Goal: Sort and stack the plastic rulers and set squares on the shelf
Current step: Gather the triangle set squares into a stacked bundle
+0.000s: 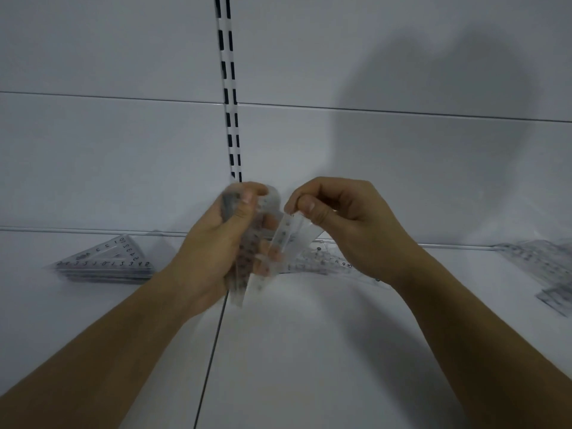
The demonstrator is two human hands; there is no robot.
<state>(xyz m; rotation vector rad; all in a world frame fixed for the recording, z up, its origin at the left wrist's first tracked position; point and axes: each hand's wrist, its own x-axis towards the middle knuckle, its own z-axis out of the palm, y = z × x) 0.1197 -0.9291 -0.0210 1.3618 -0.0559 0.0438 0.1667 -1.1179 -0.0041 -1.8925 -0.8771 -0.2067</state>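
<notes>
Left hand (230, 239): at frame centre, a blurred bundle of clear rulers (244, 264) is gripped upright.
Right hand (343, 218): just right of centre, one clear ruler (286, 236) is pinched by its top end, beside the bundle.
Set squares (108, 261): stacked flat at the left on the shelf (309, 351).
More pieces (551, 267): piled at the right edge.

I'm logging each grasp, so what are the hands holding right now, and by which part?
The left hand grips a blurred bundle of clear plastic rulers around its middle; the right hand pinches one clear plastic ruler by its top end.
</notes>
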